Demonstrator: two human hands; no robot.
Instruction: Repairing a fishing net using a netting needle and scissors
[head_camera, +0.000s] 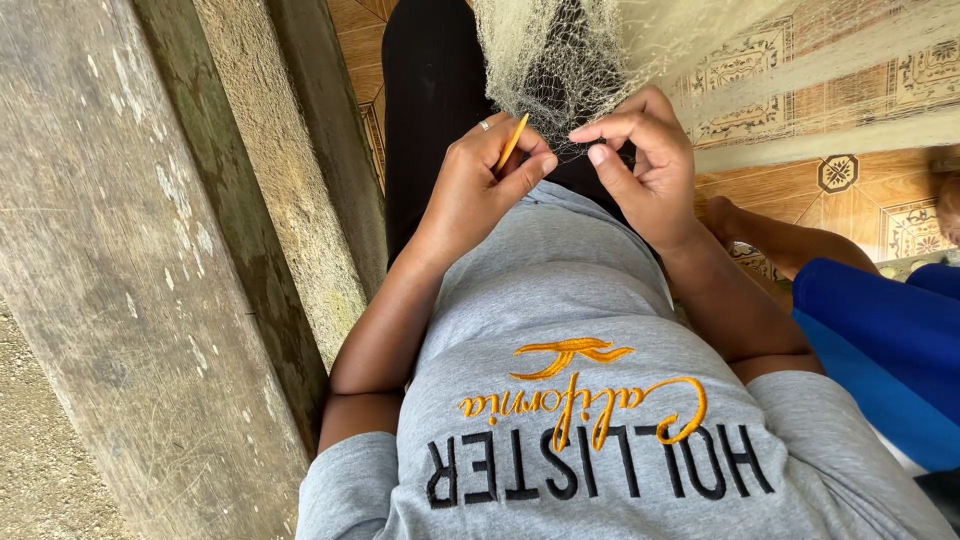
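My left hand (480, 180) grips a thin yellow netting needle (513, 141) between thumb and fingers; a ring shows on one finger. My right hand (645, 160) pinches the mesh of a pale fishing net (545, 60) just right of the needle's tip. The net hangs down from the top of the view over my black-trousered leg (430, 90). Both hands meet above my lap, in front of my grey shirt (570, 380) with orange and black lettering.
A weathered wooden beam (150, 280) runs along my left side. Patterned brown floor tiles (850, 190) lie to the right. Another person's bare foot and shin (780, 240) and blue garment (890, 350) are at the right edge.
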